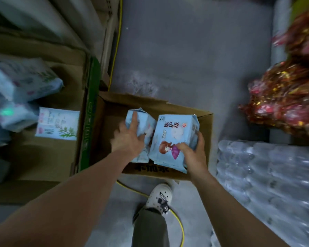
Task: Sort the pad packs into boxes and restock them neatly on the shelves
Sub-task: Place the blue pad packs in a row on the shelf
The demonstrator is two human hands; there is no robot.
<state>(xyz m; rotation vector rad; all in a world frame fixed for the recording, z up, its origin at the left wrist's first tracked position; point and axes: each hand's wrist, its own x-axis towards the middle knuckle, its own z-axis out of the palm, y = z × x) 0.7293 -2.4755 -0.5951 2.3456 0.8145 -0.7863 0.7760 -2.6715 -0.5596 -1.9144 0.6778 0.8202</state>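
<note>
While both hands work inside a small cardboard box (206, 122) at mid-frame, two pale blue pad packs stand in it side by side.
Right hand (194, 152) grips the lower right corner of the cartoon-girl pack (175, 134), thumb on its face; left hand (128, 138) lies on the plainer pack (141, 122) with fingers spread. More packs, one with a leaf print (58, 124), sit in a larger box (86, 111) at left. A white shoe (160, 196) and yellow cable (180, 227) show at the bottom centre.
</note>
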